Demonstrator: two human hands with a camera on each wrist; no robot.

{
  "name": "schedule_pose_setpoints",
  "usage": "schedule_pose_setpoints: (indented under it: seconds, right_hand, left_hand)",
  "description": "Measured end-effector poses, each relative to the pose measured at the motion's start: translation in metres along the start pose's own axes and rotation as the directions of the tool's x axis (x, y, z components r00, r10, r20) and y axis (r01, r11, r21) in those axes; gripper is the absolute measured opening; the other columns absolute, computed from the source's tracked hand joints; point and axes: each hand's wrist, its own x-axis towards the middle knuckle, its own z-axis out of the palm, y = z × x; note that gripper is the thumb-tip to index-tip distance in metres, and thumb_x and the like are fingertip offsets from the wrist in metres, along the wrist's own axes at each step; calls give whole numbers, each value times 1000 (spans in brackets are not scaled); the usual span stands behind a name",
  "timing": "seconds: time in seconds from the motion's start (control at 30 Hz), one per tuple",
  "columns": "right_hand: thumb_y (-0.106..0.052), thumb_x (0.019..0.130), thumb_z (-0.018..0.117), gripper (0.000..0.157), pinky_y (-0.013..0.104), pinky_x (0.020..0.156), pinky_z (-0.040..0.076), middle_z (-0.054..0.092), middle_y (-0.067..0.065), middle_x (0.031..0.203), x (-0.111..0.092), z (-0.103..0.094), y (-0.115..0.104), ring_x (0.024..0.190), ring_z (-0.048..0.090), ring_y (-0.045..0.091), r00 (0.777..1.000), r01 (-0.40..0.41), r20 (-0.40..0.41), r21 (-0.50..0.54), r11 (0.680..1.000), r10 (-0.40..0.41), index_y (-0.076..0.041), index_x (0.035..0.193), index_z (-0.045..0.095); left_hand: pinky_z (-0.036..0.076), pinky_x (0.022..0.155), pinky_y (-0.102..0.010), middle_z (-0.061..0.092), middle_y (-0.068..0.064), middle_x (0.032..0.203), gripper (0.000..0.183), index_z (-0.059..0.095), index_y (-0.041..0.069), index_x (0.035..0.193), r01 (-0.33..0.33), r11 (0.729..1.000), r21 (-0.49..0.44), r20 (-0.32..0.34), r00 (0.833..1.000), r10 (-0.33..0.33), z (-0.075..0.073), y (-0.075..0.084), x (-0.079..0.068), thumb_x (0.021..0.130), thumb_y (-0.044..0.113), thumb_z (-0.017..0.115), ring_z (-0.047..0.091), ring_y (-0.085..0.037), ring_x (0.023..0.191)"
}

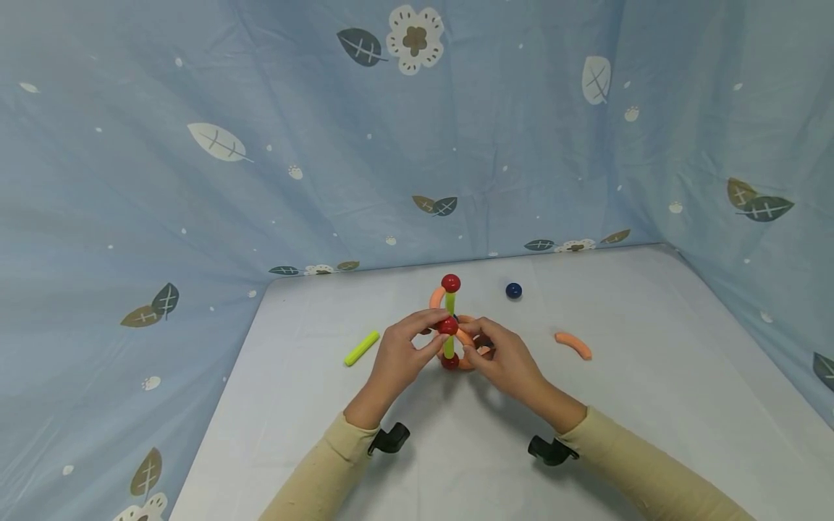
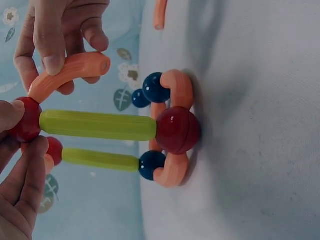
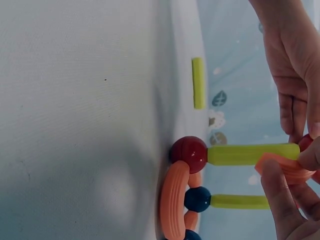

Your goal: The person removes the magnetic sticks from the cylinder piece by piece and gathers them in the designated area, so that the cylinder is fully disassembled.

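A structure of balls and rods stands on the table. Its base is a ring of orange curved rods (image 2: 182,90) joined by a red ball (image 2: 177,130) and blue balls (image 2: 152,165). Two green rods (image 2: 97,125) rise from it, each topped by a red ball. My left hand (image 1: 402,351) pinches the nearer upper red ball (image 1: 447,325) between thumb and fingers. With thumb and fingertips, my right hand (image 1: 507,358) grips an orange curved rod (image 2: 70,74); one end meets that red ball and the other end is free.
A loose green rod (image 1: 361,349) lies left of the structure. Off to the right is another orange curved rod (image 1: 573,345), and a blue ball (image 1: 513,291) sits farther back. A patterned blue cloth (image 1: 365,145) hangs behind the white table (image 1: 651,420).
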Motion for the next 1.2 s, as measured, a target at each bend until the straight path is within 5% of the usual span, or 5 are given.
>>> schedule_pose_setpoints:
  seconds: [0.3,0.77,1.2]
  right_hand:
    - [-8,93,74,28,27,70,60,71,0,106,-9,1,4,86,70,15,998,-60,35,26,998,59,-17,118,66]
    - [-8,95,72,35,27,74,57,72,0,111,-35,-35,40,93,66,14,989,-144,-13,-61,988,144,-16,128,66]
    - [-6,95,71,38,23,77,56,69,9,115,-57,-80,68,95,68,23,965,-263,-61,-118,958,257,-11,132,63]
  left_hand:
    - [57,85,-30,68,7,130,38,71,17,130,12,1000,-1,-18,1000,-12,0,1,0,92,15,77,66,-8,104]
    - [59,84,-38,68,6,130,38,70,21,130,9,1000,7,-16,1000,-9,1,1,1,93,16,77,66,-10,102]
    - [58,83,-30,69,5,129,39,71,18,130,33,999,4,-8,999,-33,-1,0,0,92,14,78,68,-16,100]
